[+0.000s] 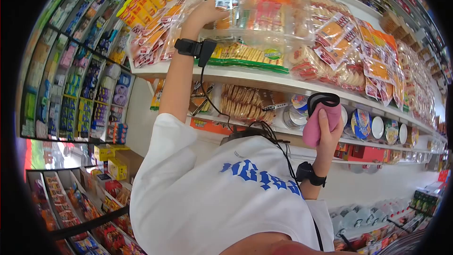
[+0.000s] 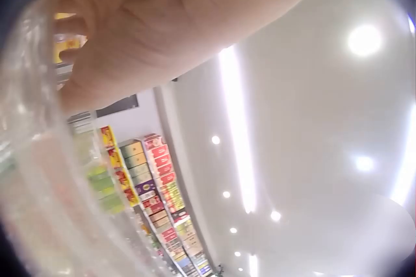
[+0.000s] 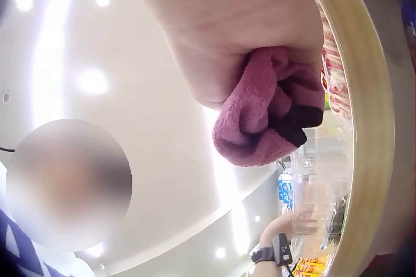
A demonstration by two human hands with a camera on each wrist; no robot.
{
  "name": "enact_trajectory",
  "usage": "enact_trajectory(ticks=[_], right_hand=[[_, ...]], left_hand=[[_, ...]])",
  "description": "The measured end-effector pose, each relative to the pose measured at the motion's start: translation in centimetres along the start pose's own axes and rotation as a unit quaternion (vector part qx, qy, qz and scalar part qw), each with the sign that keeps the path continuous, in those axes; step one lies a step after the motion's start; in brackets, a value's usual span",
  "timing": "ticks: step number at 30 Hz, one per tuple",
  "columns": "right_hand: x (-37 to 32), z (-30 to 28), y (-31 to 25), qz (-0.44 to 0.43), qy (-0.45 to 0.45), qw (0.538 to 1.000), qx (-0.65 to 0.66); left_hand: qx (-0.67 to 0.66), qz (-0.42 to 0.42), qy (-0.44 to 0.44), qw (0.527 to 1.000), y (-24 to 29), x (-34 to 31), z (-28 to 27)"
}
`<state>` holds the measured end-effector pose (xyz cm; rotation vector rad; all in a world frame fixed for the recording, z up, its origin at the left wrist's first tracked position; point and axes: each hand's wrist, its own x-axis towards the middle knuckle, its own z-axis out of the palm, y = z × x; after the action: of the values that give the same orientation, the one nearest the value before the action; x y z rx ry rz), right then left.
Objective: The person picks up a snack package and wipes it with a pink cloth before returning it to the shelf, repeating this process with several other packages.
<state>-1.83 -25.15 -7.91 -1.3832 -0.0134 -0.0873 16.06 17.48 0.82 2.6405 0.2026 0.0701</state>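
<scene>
In the head view my left hand grips the left end of a clear plastic container on the upper shelf, with packaged snacks showing through it. The left wrist view has the palm close up, its fingers bent against clear plastic. Lower and to the right, my right hand clasps a folded pink cloth with a black band, in front of the shelf edge. The same cloth hangs bunched from the right hand in the right wrist view.
Yellow-green snack packs lie at the front of the upper shelf; bagged sausages and breads sit to their right. Bowls stand on the shelf below. A tall rack is at the left, and a black cable hangs from my left wrist.
</scene>
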Motion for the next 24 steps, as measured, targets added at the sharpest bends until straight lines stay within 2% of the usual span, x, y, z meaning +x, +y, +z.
enact_trajectory(ticks=[1,4,7,8,11,14,16,18,20,21,23,24], right_hand=[[-0.3,-0.4,0.0,0.005,0.008,1.0,0.01],[-1.1,-1.1,-0.6,-0.015,0.052,0.999,0.007],[-1.3,-1.6,-0.5,-0.017,0.08,0.996,0.029],[-1.3,-1.8,-0.5,-0.007,0.072,0.997,0.022],[-0.7,-1.8,-0.6,0.012,0.052,0.998,0.023],[0.4,-1.2,-0.1,0.023,0.055,0.997,0.054],[1.5,0.1,-0.6,0.003,0.065,0.994,0.093],[2.1,1.3,-1.1,-0.015,0.045,0.995,0.089],[1.8,3.8,-3.8,-0.037,-0.007,0.992,0.117],[1.7,5.1,-4.7,-0.048,-0.037,0.989,0.133],[1.1,6.7,-4.6,-0.081,-0.099,0.988,0.085],[0.8,7.3,-4.6,-0.099,-0.128,0.985,0.055]], left_hand=[[0.033,-0.041,-0.064,0.997,-0.1,1.0,0.5],[0.108,-0.01,-0.067,0.992,-3.9,3.7,3.8],[0.098,0.023,0.055,0.993,-4.2,3.0,4.0],[0.06,0.034,0.045,0.997,-3.9,2.7,3.1],[0.049,0.139,0.284,0.947,-2.4,0.9,1.5],[-0.19,0.205,0.352,0.893,5.2,-5.1,-0.3],[-0.353,0.189,0.282,0.872,11.0,-10.7,-0.4],[-0.38,0.233,0.209,0.871,14.7,-14.5,0.7],[-0.523,0.193,0.09,0.826,17.1,-17.2,4.1],[-0.395,0.233,0.079,0.885,16.5,-17.5,6.6],[-0.405,0.35,-0.026,0.844,18.0,-18.3,9.6],[-0.422,0.342,-0.03,0.839,17.9,-18.5,9.7]])
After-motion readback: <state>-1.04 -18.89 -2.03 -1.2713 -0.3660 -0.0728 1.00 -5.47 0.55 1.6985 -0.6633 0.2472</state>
